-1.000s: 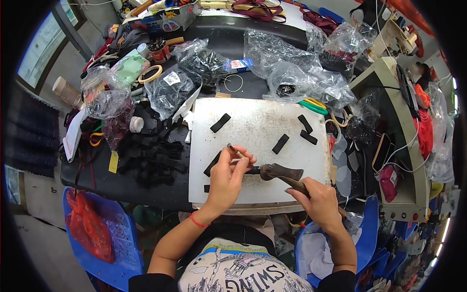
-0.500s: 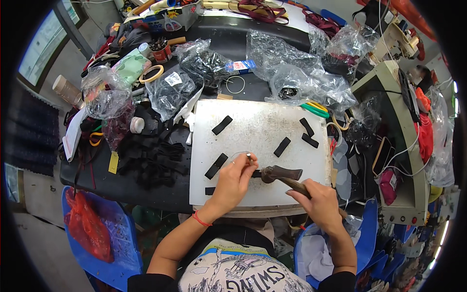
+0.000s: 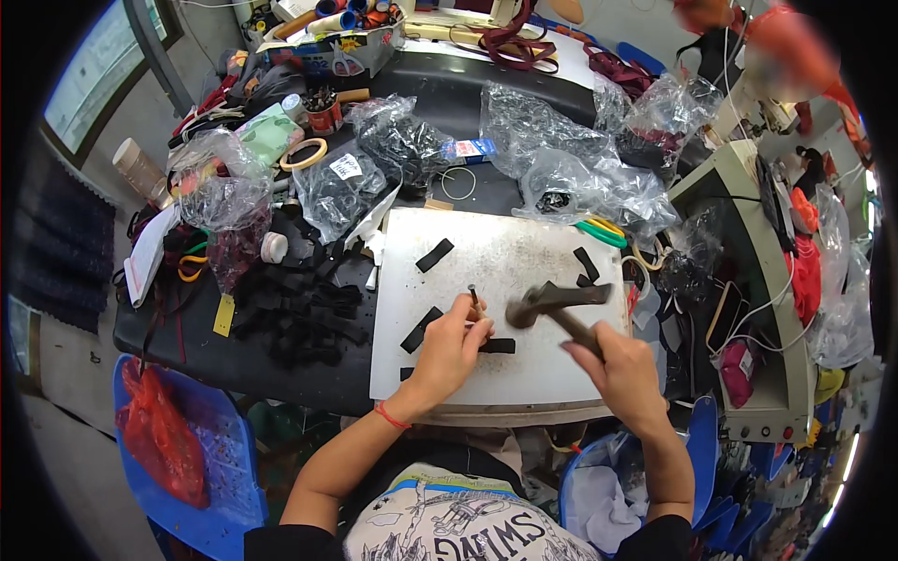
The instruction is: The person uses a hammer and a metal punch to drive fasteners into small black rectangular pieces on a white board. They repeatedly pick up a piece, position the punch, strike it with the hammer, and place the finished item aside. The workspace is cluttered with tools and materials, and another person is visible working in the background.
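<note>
My left hand (image 3: 441, 353) is closed around a short, thin punch (image 3: 475, 299), its top end poking up past the fingers. Under and beside those fingertips lies a short black strap piece (image 3: 499, 346) on a white board (image 3: 524, 385). In my right hand (image 3: 625, 369) is a wooden-handled hammer (image 3: 572, 323). Its dark head hangs above the board, right of the punch and apart from it. More black strap pieces lie around, one at the upper left (image 3: 435, 255) and one left of my hand (image 3: 422, 329). The hammer head partly hides those at the right.
A heap of black straps (image 3: 304, 313) lies left of the board. Clear plastic bags (image 3: 552, 131) and a tape roll (image 3: 304, 154) crowd the table behind. A grey-beige machine housing (image 3: 748, 416) stands at the right, and blue chairs (image 3: 229, 458) flank me below.
The hammer has risen away from the punch and swung right and up. My left hand keeps its grip on the punch. The whole view has shifted slightly.
</note>
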Available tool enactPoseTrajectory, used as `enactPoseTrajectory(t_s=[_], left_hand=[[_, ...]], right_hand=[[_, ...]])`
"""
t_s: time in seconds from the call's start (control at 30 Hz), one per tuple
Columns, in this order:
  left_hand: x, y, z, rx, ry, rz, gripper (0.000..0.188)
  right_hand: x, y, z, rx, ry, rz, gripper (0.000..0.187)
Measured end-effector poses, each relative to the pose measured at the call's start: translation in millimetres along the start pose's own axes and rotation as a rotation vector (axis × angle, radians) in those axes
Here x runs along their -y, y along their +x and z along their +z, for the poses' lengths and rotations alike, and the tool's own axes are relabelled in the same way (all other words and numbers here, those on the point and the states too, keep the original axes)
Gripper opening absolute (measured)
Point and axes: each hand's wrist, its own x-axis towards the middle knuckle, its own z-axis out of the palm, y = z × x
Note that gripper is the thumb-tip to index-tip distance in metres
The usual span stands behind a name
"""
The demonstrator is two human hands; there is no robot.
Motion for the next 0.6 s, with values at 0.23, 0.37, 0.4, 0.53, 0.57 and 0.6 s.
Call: enactPoseTrajectory(t_s=[0.23, 0.37, 0.4, 0.53, 0.57, 0.6], left_hand=[[0, 3, -12, 0.119, -0.145, -0.063, 0.013], [-5, -3, -15, 0.150, 0.032, 0.119, 0.011], [-5, -4, -15, 0.154, 0.072, 0.173, 0.011], [-4, -8, -10, 0.143, 0.282, 0.363, 0.011], [-5, -10, -8, 0.119, 0.307, 0.386, 0.011], [-7, -12, -5, 0.109, 0.328, 0.415, 0.012]], right_hand=[[-14, -33, 35, 0.107, -0.017, 0.003, 0.042], [-12, -33, 28, 0.103, 0.029, 0.024, 0.040], [-11, -31, 22, 0.099, 0.036, 0.019, 0.039], [-4, -20, -19, -0.248, 0.214, 0.148, 0.019], [-4, -21, -28, -0.361, 0.537, 0.203, 0.017], [-5, -25, -34, -0.482, 0.855, 0.268, 0.016]])
